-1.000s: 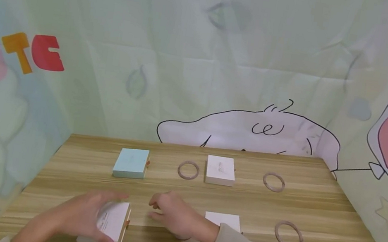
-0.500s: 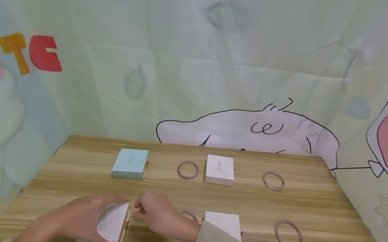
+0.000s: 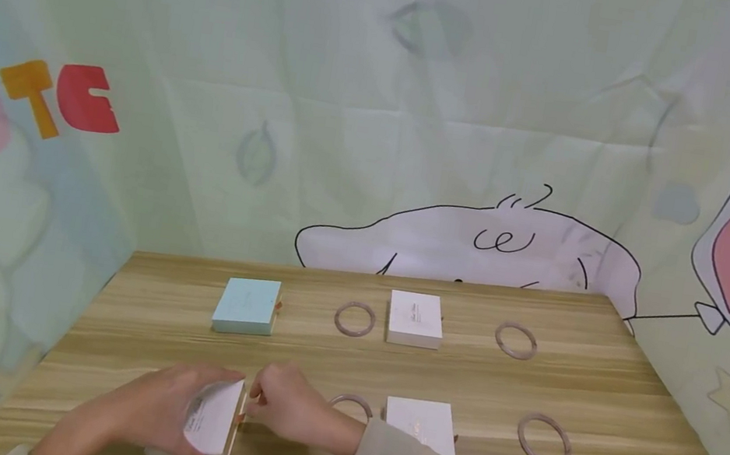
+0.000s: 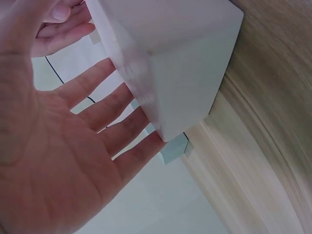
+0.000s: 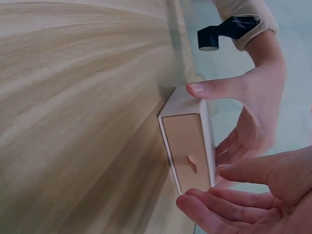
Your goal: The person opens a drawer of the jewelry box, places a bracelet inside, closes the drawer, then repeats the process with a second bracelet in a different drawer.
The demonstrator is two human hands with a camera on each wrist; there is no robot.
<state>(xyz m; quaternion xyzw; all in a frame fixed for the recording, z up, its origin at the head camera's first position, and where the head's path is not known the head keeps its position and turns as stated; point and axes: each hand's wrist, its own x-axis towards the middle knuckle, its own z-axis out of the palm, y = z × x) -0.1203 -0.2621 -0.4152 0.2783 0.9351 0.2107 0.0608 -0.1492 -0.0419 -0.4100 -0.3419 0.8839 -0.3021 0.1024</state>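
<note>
A small white drawer box [image 3: 214,419] with printed lettering lies at the front left of the wooden table. My left hand [image 3: 157,405] holds it across its width, thumb at the near side and fingers along the far side. In the right wrist view the pale orange drawer front [image 5: 181,136] is closed, with a small orange pull tab [image 5: 192,165] sticking out. My right hand [image 3: 291,409] is beside that face, its thumb and bent fingers apart around the tab without pinching it. A pinkish bangle [image 3: 351,398] lies partly hidden behind my right forearm.
A light blue box [image 3: 247,304] and a white box [image 3: 415,318] stand at the back. Another white box [image 3: 423,419], partly covered by my right sleeve, is at front centre. More bangles lie beside them: back centre [image 3: 354,319], back right [image 3: 516,340], front right [image 3: 544,441]. A printed curtain borders the table.
My right hand has moved left to the drawer side of the white box, uncovering part of the bangle and front white box. My left hand keeps its hold on the box.
</note>
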